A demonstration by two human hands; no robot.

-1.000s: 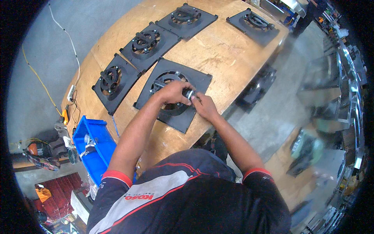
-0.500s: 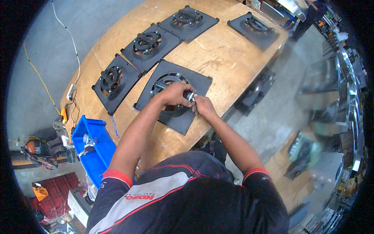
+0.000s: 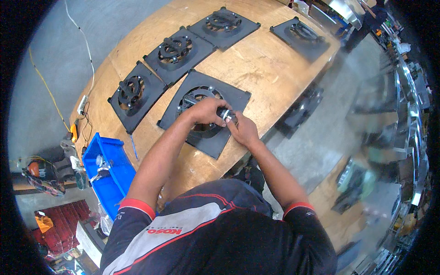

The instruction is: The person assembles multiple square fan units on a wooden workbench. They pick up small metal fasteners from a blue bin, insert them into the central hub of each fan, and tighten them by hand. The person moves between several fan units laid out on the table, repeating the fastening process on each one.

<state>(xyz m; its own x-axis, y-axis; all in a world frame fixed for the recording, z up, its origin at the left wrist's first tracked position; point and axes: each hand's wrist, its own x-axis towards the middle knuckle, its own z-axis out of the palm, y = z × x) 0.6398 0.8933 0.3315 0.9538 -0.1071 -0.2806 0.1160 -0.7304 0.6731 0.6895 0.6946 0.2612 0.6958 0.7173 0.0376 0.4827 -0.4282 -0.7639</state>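
Over the feed I have left hand (image 3: 206, 111) curled round a white-banded cylinder (image 3: 225, 113), right hand (image 3: 244, 129) pinching its end, presumably to steady it, at three o'clock over the black fan panel (image 3: 233, 95).

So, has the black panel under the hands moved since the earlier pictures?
No. The black panel shows no visible shift either way, judged against the leftmost panel on the table.

Workshop, large wooden workbench (image 3: 263, 68), several black square panels (image 3: 201, 45), blue plastic bin (image 3: 118, 156), power strip (image 3: 82, 104), grey floor (image 3: 332, 130)
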